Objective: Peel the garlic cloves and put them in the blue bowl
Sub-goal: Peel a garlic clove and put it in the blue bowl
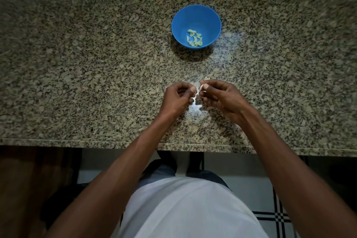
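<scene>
Both my forearms reach forward over the near edge of the granite counter (77, 83) and angle inward, so my hands meet just above the stone. My left hand (174, 98) is curled, back up, its fingertips turned toward the right and pinching a pale scrap of garlic skin (193, 99). My right hand (222, 95) sits a touch higher, wrist bent, thumb and forefinger nipped tight on a garlic clove (201, 88); the other fingers curl loosely beneath. The two hands nearly touch at the fingertips. More pale skins (195, 111) lie on the counter under them. The blue bowl (210, 19) stands well beyond, farther back on the counter, with peeled cloves (194, 38) heaped in its bottom.
</scene>
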The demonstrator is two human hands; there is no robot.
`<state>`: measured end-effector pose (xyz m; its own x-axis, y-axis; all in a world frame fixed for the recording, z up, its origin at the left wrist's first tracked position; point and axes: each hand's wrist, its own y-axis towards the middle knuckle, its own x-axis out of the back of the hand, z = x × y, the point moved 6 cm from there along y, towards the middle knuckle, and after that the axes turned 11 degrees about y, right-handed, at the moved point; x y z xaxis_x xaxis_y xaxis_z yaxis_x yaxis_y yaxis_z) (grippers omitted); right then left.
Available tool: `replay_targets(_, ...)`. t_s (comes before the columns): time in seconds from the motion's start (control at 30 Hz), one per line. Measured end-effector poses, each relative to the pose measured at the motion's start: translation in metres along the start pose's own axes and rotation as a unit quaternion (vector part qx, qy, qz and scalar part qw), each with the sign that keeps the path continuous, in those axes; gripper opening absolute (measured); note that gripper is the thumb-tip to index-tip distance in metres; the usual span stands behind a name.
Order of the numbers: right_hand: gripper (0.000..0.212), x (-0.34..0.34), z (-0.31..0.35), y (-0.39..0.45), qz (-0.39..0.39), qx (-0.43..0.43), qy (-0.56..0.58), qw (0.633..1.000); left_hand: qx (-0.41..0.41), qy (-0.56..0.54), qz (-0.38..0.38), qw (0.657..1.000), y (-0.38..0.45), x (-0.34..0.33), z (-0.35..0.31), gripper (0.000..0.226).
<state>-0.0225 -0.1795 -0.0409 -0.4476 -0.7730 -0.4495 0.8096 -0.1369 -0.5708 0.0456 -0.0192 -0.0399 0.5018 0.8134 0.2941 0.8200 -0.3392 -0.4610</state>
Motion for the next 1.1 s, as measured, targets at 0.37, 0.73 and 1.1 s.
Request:
replay_targets(0.37, 0.018, -0.015, 0.011, -0.006, -0.052, 0.144, -0.177, 0.972, -0.103, 0.083, -0.059, 0.989, -0.003, 0.006, -0.019, 0.025)
replay_targets(0.73, 0.029, -0.011, 0.006, -0.002, -0.027, 0.116, -0.2, 0.973, -0.085, 0.157, -0.045, 0.983, 0.005, 0.006, -0.014, 0.01)
replay_targets(1.1, 0.027, -0.01, 0.012, 0.009, 0.045, 0.066, -0.212, 0.974, -0.093, 0.23, -0.007, 0.969, 0.005, 0.0, -0.016, 0.007)
